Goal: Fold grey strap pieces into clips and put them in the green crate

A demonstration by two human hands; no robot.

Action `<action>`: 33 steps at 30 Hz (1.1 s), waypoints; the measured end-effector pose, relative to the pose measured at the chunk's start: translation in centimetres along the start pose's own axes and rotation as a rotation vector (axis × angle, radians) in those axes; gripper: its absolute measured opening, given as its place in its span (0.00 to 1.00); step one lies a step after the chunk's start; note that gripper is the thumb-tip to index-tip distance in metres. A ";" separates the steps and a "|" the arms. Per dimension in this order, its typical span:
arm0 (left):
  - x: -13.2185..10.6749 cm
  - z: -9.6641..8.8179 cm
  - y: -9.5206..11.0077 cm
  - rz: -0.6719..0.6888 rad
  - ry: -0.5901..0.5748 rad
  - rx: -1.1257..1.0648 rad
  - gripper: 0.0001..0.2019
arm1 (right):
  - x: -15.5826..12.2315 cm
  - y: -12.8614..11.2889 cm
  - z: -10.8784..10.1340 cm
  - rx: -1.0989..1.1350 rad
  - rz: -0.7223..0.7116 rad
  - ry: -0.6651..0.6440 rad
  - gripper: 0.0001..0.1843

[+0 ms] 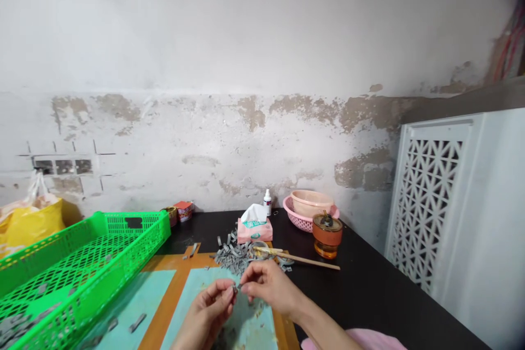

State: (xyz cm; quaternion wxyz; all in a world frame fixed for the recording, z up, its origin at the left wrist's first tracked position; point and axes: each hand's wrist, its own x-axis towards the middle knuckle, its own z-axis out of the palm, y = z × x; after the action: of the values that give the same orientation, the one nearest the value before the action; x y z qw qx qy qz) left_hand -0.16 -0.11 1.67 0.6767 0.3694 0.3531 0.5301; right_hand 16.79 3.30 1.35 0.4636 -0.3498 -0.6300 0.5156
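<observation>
Above a light-blue mat (197, 290), my left hand (211, 309) pinches a small grey piece (235, 288) between thumb and forefinger. Close beside it, my right hand (266, 284) has its thumb and forefinger pressed together at the same small piece; a dark tip shows at its fingers, too small to name. Just beyond my hands lies a heap of small grey strip-like pieces (232, 256). A wooden stick (314, 261) and a small clear dish (260, 247) are at the right of the heap.
On the left, a green plastic crate (77, 306) holds more grey pieces. A tissue box (254, 229), a white bottle (267, 202), pink baskets (311, 205) and an amber jar (327, 238) stand toward the back. Loose grey pieces (137, 322) lie beside the crate.
</observation>
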 end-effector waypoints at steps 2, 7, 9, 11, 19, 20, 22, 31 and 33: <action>-0.1 -0.2 0.0 -0.019 -0.007 -0.012 0.15 | -0.2 -0.1 0.3 0.044 0.037 -0.011 0.11; 0.0 -0.3 -0.1 -0.030 -0.027 0.003 0.16 | -0.6 -0.7 0.4 0.116 0.097 -0.029 0.19; -0.1 -0.3 -0.1 -0.028 -0.033 0.017 0.15 | -0.7 -0.8 0.4 0.142 0.107 -0.041 0.20; -0.1 -0.3 -0.1 -0.034 -0.032 0.026 0.14 | -0.8 -0.9 0.3 0.165 0.117 -0.060 0.21; -0.3 -0.1 0.4 -0.070 -0.048 0.059 0.14 | -0.9 -1.4 -0.4 0.198 0.165 -0.112 0.22; -0.2 -0.1 0.4 -0.080 -0.051 0.073 0.14 | -0.9 -1.4 -0.5 0.196 0.174 -0.115 0.22; -0.2 -0.2 0.4 -0.101 -0.056 0.100 0.14 | -0.9 -1.3 -0.8 0.192 0.202 -0.125 0.24; -0.4 -0.2 -0.1 -0.137 -0.099 0.181 0.14 | -1.0 -1.1 -1.4 0.195 0.248 -0.210 0.25; -0.2 -0.1 -0.2 -0.131 -0.089 0.201 0.16 | -1.0 -1.2 -1.2 0.198 0.247 -0.199 0.27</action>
State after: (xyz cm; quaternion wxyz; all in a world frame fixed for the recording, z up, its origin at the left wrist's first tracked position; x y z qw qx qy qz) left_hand -0.20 -0.34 1.48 0.6843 0.4349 0.3974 0.4297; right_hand 18.27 2.47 2.32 0.3641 -0.3244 -0.5713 0.6602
